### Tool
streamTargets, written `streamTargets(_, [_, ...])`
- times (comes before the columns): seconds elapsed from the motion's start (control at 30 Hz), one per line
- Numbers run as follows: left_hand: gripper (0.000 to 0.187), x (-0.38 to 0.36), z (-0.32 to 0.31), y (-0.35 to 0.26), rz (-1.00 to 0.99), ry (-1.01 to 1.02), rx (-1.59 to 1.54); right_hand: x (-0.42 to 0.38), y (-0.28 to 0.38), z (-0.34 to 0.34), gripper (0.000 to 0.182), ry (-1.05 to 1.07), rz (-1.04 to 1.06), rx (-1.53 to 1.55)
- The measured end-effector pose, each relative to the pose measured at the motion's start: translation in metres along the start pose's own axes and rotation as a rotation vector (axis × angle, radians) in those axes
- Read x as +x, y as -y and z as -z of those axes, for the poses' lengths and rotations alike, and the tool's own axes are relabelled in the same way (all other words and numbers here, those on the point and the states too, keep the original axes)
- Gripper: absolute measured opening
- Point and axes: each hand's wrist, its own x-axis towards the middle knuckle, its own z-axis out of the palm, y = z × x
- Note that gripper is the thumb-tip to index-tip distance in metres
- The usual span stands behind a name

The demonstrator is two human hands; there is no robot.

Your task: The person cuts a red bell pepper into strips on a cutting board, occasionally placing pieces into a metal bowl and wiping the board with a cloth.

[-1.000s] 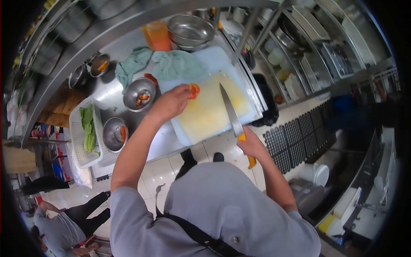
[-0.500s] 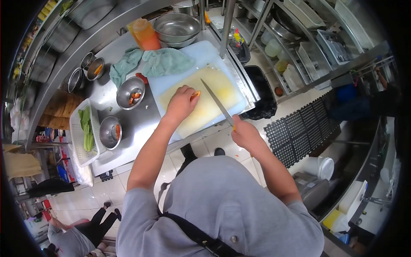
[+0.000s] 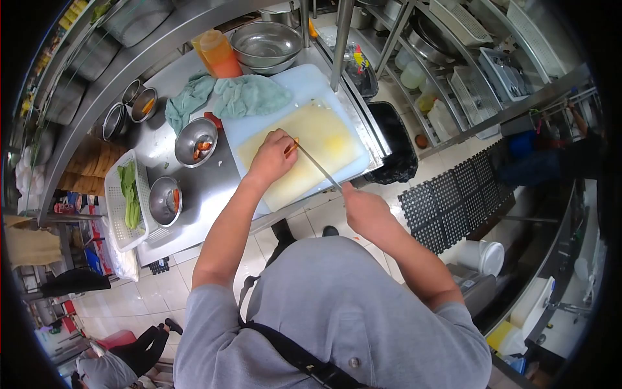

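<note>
My left hand (image 3: 275,155) is closed on a small orange food piece (image 3: 292,147) over the yellowish cutting board (image 3: 317,139), which lies on a larger light-blue board (image 3: 249,127). In my right hand (image 3: 363,207) is the handle of a long knife (image 3: 319,166). Its blade reaches up and left, with the tip at the orange piece beside my left fingers. Left of the boards, a metal bowl (image 3: 195,134) holds reddish-orange pieces, and a second bowl (image 3: 160,209) holds another such piece.
A green cloth (image 3: 253,96) lies on the board's far edge. Behind it stand orange bottles (image 3: 220,55) and stacked metal bowls (image 3: 267,44). A white basket (image 3: 115,214) with green leaves sits left. A black bin (image 3: 396,146) is at right; another person (image 3: 123,364) is lower left.
The knife has moved left and its tip has dropped to the orange piece. My right hand has shifted slightly left and down. The other person at lower left has moved.
</note>
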Motion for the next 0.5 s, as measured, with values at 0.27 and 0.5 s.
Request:
streamTargets(0.27, [0.012, -0.001, 0.000, 0.001, -0.058, -0.045, -0.013, 0.037, -0.004, -0.027, 0.028, -0.008, 0.020, 0.043])
streamTargets(0.5, [0.025, 0.029, -0.011, -0.010, 0.159, 0.101, 0.227, 0.013, -0.022, -0.013, 0.043, -0.061, -0.156, 0.137])
